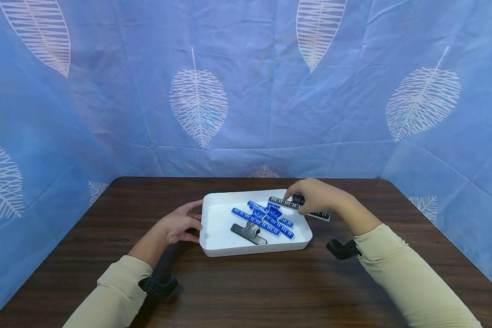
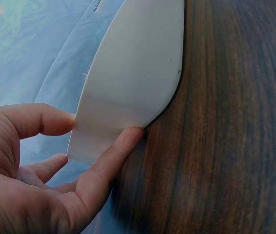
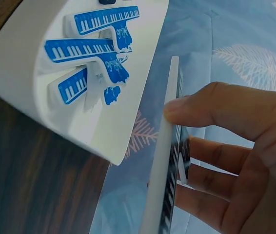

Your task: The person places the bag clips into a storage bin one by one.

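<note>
A white tray (image 1: 217, 249) stands on the table. At its left end, my left hand (image 1: 183, 223) holds the outer wall, one digit at the rim and another low by the base, as the left wrist view shows. My right hand (image 1: 317, 196) is over the tray's back right corner. Between thumb and fingers it pinches a black-and-white clip (image 1: 320, 215) with a piano-key pattern, tilted and raised beside the tray in the right wrist view. Inside lie blue piano-key clips (image 1: 246, 216), overlapping one another, and a dark clip (image 1: 250, 232) in front of them.
The dark wooden table (image 1: 254, 291) runs back to a blue curtain (image 1: 246, 100) with white leaf prints. Black straps (image 1: 157, 285) sit at both wrists. Light sleeves (image 1: 410, 273) cover the forearms.
</note>
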Action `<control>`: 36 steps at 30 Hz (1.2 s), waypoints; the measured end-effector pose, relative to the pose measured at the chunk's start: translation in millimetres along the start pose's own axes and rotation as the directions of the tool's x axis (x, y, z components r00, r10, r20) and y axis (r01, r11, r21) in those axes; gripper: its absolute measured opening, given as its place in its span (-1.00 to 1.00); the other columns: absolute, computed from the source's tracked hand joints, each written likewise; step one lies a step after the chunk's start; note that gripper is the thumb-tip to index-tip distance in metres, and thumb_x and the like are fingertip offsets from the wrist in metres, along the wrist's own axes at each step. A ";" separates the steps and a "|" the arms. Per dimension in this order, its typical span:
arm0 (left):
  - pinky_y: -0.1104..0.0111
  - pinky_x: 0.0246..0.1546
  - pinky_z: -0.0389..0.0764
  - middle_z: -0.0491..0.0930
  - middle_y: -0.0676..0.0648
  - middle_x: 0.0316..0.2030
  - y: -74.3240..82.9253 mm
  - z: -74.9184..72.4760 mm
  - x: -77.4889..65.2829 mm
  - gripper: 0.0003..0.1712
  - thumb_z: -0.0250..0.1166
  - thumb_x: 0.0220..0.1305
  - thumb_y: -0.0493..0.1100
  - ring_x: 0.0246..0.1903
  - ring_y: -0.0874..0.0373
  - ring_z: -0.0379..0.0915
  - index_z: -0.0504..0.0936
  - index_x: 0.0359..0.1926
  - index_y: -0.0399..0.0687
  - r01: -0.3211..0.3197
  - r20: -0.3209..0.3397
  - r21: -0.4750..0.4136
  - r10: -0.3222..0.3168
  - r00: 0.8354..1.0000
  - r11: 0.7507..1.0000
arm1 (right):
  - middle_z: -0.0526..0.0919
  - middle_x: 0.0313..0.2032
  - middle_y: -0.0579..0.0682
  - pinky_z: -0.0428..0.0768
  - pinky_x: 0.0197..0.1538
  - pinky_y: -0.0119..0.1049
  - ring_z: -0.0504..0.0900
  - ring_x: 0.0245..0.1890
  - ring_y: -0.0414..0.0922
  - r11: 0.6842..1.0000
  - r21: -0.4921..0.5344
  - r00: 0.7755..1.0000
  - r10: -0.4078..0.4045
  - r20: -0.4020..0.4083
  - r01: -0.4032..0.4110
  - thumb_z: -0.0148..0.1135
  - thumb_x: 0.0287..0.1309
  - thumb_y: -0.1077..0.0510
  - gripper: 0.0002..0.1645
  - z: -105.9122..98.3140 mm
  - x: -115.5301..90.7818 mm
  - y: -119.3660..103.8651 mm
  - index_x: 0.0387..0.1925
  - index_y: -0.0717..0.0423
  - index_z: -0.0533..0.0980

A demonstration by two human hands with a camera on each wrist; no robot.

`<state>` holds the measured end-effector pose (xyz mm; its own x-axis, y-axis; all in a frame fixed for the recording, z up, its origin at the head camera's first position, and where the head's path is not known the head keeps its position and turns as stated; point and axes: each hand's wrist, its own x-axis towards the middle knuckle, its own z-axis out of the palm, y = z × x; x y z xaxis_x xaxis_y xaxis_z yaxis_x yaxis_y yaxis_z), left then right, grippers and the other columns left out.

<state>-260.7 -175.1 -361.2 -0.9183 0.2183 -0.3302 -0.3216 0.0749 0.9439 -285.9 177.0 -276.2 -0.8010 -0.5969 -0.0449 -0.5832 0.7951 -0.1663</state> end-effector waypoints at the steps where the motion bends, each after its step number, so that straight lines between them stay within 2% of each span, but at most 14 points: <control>1: -0.01 -0.35 0.53 0.20 -0.30 0.11 0.3 -0.4 -0.1 -0.04 0.17 -0.06 -0.52 -0.02 -0.22 0.29 0.02 0.32 0.15 0.004 -0.003 0.000 -0.004 1.000 1.000 | 0.52 -0.06 -0.04 0.47 -0.15 -0.14 0.47 -0.17 -0.11 1.000 0.008 1.000 -0.007 0.006 0.007 0.34 -0.21 0.19 -0.53 -0.6 2.7 -1.6 -0.12 -0.07 0.54; 7: -0.01 -0.35 0.53 0.19 -0.29 0.11 1.5 -1.4 -0.7 -0.05 0.16 -0.05 -0.52 -0.02 -0.22 0.29 0.02 0.32 0.16 0.008 0.001 0.003 -0.008 1.000 1.000 | 0.50 -0.03 -0.06 0.45 -0.26 -0.22 0.44 -0.17 -0.10 0.999 0.049 0.999 -0.009 0.054 0.006 0.30 -0.22 0.25 -0.51 -2.3 18.0 -10.8 -0.12 -0.11 0.54; 9: -0.01 -0.35 0.53 0.19 -0.29 0.11 1.8 -1.3 -1.3 -0.05 0.16 -0.04 -0.52 -0.03 -0.22 0.29 0.01 0.32 0.15 0.004 0.005 0.005 -0.004 1.000 1.000 | 0.49 -0.01 -0.08 0.46 -0.14 -0.16 0.42 -0.04 -0.08 0.998 0.067 0.998 -0.009 0.061 0.005 0.31 -0.22 0.24 -0.51 -1.4 22.9 -13.3 -0.12 -0.13 0.54; 13: -0.01 -0.35 0.53 0.20 -0.30 0.11 1.9 -1.0 -1.9 -0.05 0.16 -0.04 -0.53 -0.03 -0.22 0.30 0.01 0.32 0.15 0.001 0.009 0.000 -0.001 1.000 1.000 | 0.49 0.00 -0.14 0.40 0.02 -0.08 0.36 0.08 -0.07 0.996 0.083 0.997 -0.030 0.078 0.024 0.31 -0.20 0.23 -0.51 3.6 33.3 -15.2 -0.11 -0.16 0.54; 21: -0.01 -0.36 0.53 0.21 -0.30 0.10 0.2 -1.5 -1.5 -0.05 0.17 -0.06 -0.53 -0.03 -0.22 0.31 0.03 0.32 0.15 0.003 0.001 -0.010 -0.003 1.000 1.000 | 0.52 -0.05 -0.15 0.43 0.00 -0.15 0.42 0.02 -0.11 0.992 0.078 0.986 -0.112 0.123 0.103 0.31 -0.21 0.24 -0.51 17.4 51.6 -15.2 -0.11 -0.10 0.54; 25: -0.02 -0.35 0.53 0.21 -0.31 0.11 -0.9 -1.9 -0.8 -0.04 0.17 -0.07 -0.53 -0.03 -0.22 0.32 0.03 0.32 0.15 -0.002 0.009 -0.011 0.002 1.000 1.000 | 0.52 -0.07 -0.18 0.46 -0.05 -0.22 0.43 0.00 -0.15 0.992 0.053 0.981 -0.119 0.154 0.112 0.28 -0.21 0.25 -0.53 22.5 58.4 -14.8 -0.12 -0.10 0.55; 36: -0.01 -0.36 0.53 0.23 -0.29 0.09 1.7 -2.2 1.1 -0.04 0.18 -0.07 -0.52 -0.04 -0.21 0.31 0.05 0.31 0.17 0.009 0.002 -0.014 -0.009 1.000 1.000 | 0.53 -0.08 -0.14 0.47 -0.06 -0.24 0.44 -0.02 -0.14 0.993 -0.018 0.975 -0.109 0.196 0.115 0.32 -0.22 0.22 -0.56 24.4 73.1 -25.9 -0.16 -0.12 0.56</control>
<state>-262.8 -176.9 -360.0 -0.9148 0.2195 -0.3390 -0.3334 0.0632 0.9407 -326.0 110.2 -299.2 -0.6908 -0.6893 -0.2182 -0.6736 0.7232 -0.1521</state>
